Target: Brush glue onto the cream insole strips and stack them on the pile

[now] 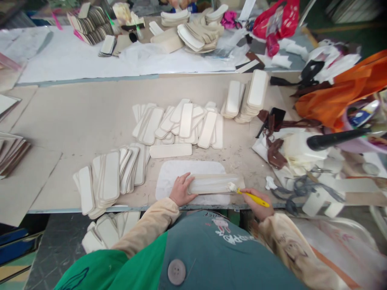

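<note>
Your right hand (258, 204) is closed around the yellow handle of a brush (255, 198), with the whitish head resting on the pale strip work (211, 183) between your hands. Can't tell how much of that white is paste and how much is bristle. Your left hand (182, 190) is spread out, thumb and fingers apart, pressing the near-left end of that work rather than gripping it. Can't tell if it's one strip or a few layered together, but there are white streaks along it, and it lies on a white sheet (169, 171) under and beyond your left hand.

To me this reads as the brushing-on step, partway through. The next move calls for a steady left hand and a light, even stroke from the right, out to the end nearest your right hand; press too hard and the work could skid on that sheet.

Left of your left hand there's a fanned row of strips (110, 177). Just past that hand sits a lone strip (171, 151) lying crosswise, then a loose heap of strips (186, 121) behind it. Well beyond your right hand, two neat stacks (256, 90) stand on the surface (90, 108), with an orange bag (341, 92) off to their right.
</note>
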### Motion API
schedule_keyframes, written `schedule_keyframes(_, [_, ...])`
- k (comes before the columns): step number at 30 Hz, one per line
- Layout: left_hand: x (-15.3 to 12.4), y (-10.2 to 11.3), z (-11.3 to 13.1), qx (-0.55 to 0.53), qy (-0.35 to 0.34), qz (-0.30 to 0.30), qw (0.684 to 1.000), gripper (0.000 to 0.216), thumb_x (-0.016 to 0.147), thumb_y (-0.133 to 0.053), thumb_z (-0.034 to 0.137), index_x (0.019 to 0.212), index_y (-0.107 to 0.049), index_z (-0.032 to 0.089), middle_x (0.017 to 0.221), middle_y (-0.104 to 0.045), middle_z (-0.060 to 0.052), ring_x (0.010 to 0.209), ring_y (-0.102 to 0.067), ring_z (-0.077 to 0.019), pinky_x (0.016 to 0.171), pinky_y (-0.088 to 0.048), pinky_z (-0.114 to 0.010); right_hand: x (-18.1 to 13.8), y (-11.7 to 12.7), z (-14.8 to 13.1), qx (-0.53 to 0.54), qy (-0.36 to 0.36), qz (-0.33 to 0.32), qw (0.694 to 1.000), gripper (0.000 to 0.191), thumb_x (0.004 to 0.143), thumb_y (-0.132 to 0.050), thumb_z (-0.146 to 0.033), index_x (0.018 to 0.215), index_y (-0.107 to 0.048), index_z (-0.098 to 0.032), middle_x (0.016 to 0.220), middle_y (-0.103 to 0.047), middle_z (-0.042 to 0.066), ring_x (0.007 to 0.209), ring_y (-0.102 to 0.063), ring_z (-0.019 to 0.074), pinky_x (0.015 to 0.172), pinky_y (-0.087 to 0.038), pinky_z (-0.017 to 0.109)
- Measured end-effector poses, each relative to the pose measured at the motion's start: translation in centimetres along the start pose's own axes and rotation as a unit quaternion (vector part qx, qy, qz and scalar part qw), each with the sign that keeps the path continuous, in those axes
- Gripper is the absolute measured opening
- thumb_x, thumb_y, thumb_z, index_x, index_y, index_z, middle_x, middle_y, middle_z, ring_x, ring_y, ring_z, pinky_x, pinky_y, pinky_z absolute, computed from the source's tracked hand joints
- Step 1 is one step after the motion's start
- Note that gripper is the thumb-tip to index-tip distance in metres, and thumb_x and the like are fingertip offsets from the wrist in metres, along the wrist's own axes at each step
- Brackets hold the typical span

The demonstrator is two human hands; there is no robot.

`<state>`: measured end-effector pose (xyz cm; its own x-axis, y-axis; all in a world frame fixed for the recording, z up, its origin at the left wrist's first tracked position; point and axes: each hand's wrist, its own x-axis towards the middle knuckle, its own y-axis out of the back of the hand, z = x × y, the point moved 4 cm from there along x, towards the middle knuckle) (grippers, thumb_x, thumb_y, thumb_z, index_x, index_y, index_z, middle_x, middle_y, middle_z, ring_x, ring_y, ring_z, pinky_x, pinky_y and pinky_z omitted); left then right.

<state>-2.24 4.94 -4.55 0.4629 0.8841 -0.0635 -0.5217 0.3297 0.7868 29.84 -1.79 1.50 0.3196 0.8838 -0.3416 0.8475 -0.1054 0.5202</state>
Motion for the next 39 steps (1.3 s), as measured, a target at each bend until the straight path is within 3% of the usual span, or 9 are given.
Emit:
schedule_keyframes(4, [0.0,0.0,0.1,0.001,-0.001,0.003,1.0,0.073,0.071,-0.071,0.051,0.134,-0.049,0.02,0.145,-0.041,-0.019,0.131,-0.042,-0.0359,0.108,-0.031,-0.059,0.1,2.9,0.3,-0.054,0.03,0.054,0.997,0.035,0.075,-0.062,-0.05,0.086,-0.072,-0.018,0.068,-0.066,0.003,0.056,-0.054,0.0154,0.053,-0.041,0.028])
schedule_keyframes(7, [0.0,-0.1,0.1,0.002,0.002,-0.001,1.0,0.074,0.071,-0.071,0.05,0.135,-0.048,0.02,0.145,-0.041,-0.019,0.131,-0.042,-0.0357,0.109,-0.03,-0.059,-0.3,3.0,-0.7,-0.079,0.086,0.062,0.991,0.034,0.077,-0.062,-0.048,0.088,-0.073,-0.018,0.077,-0.07,0.006,0.061,-0.058,0.0168,0.059,-0.045,0.029])
schedule_keyframes(14, [-0.1,0.0,0.2,0.015,0.011,-0.009,1.0,0.073,0.072,-0.07,0.052,0.136,-0.048,0.022,0.145,-0.042,-0.018,0.132,-0.042,-0.0342,0.11,-0.029,-0.058,-1.0,-4.8,-3.5,0.027,0.13,-0.124,0.983,0.027,0.08,-0.061,-0.042,0.09,-0.073,-0.02,0.083,-0.073,0.004,0.069,-0.065,0.0182,0.065,-0.051,0.028])
schedule_keyframes(16, [-0.1,0.1,0.2,0.018,0.013,-0.012,1.0,0.074,0.072,-0.071,0.051,0.136,-0.048,0.021,0.145,-0.042,-0.018,0.132,-0.042,-0.0345,0.11,-0.029,-0.058,-0.8,-5.7,-3.3,0.023,0.133,-0.15,0.979,0.027,0.08,-0.061,-0.041,0.09,-0.073,-0.02,0.083,-0.074,0.004,0.068,-0.065,0.0178,0.064,-0.051,0.028])
schedule_keyframes(22, [-0.1,-0.1,0.2,-0.002,0.022,-0.015,1.0,0.076,0.071,-0.073,0.049,0.137,-0.047,0.023,0.146,-0.041,-0.017,0.133,-0.041,-0.0345,0.111,-0.027,-0.06,-0.3,0.7,0.0,-0.017,0.021,0.044,0.999,0.034,0.078,-0.061,-0.046,0.092,-0.072,-0.017,0.073,-0.069,0.003,0.057,-0.058,0.0146,0.054,-0.045,0.025])
schedule_keyframes(25, [-0.2,-0.2,0.2,-0.021,0.027,-0.026,0.999,0.078,0.07,-0.075,0.047,0.138,-0.045,0.023,0.145,-0.043,-0.017,0.133,-0.041,-0.0339,0.112,-0.023,-0.062,-0.8,2.1,-0.4,-0.033,0.0,0.08,0.996,0.036,0.077,-0.063,-0.048,0.095,-0.072,-0.017,0.07,-0.068,0.003,0.058,-0.058,0.0156,0.053,-0.044,0.025])
schedule_keyframes(30, [-0.1,-0.3,0.0,-0.051,0.021,-0.026,0.998,0.085,0.064,-0.08,0.048,0.137,-0.045,0.022,0.143,-0.045,-0.018,0.133,-0.041,-0.0343,0.113,-0.023,-0.061,-1.4,-4.1,-4.2,0.022,0.078,-0.065,0.995,0.034,0.082,-0.059,-0.048,0.094,-0.072,-0.019,0.07,-0.068,0.002,0.06,-0.062,0.0157,0.059,-0.049,0.026])
schedule_keyframes(34, [-0.2,-0.7,-0.3,-0.075,0.008,-0.01,0.997,0.084,0.062,-0.08,0.047,0.135,-0.046,0.021,0.141,-0.047,-0.018,0.132,-0.043,-0.0351,0.111,-0.026,-0.06,-1.5,-9.7,-6.6,0.029,0.19,-0.178,0.965,0.025,0.085,-0.057,-0.039,0.098,-0.071,-0.022,0.09,-0.074,0.003,0.078,-0.069,0.0179,0.076,-0.053,0.028])
schedule_keyframes(39, [-0.4,-0.9,-0.4,-0.088,-0.004,0.01,0.996,0.081,0.064,-0.078,0.047,0.133,-0.047,0.02,0.139,-0.048,-0.018,0.132,-0.043,-0.0349,0.111,-0.027,-0.059,-0.8,-11.3,-5.8,0.033,0.194,-0.197,0.96,0.024,0.087,-0.056,-0.036,0.099,-0.071,-0.021,0.097,-0.074,0.004,0.084,-0.069,0.0177,0.077,-0.054,0.028])
